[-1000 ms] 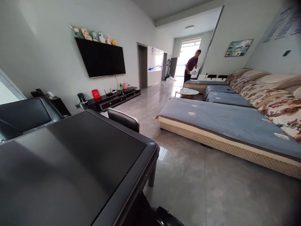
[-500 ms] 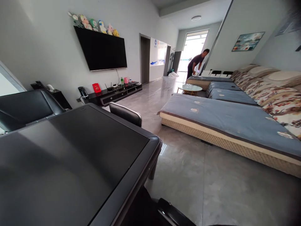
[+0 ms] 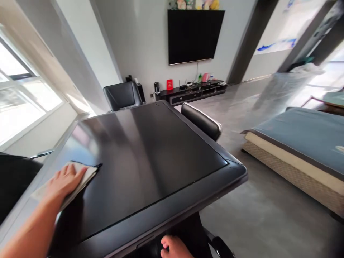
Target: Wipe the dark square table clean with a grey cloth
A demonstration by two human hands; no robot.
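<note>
My left hand (image 3: 63, 181) presses a pale folded cloth (image 3: 90, 173) with a dark edge flat onto the black table (image 3: 139, 154), near the table's left side. The fingers lie over the cloth and the thumb points to the right. Below the table's near edge, at the bottom of the view, is my right hand (image 3: 176, 247). Its fingers are loosely curled, and I see nothing in them. Part of this hand is cut off by the frame.
Black chairs stand around the table: one at the far side (image 3: 122, 95), one at the right (image 3: 201, 120). A sofa section with a blue cover (image 3: 303, 132) is on the right. Along the far wall runs a low TV cabinet (image 3: 188, 96) under a television (image 3: 195, 37).
My view has swung left, so the table and television sit further right. Both hands and the cloth have come into view. The person by the far doorway is out of frame.
</note>
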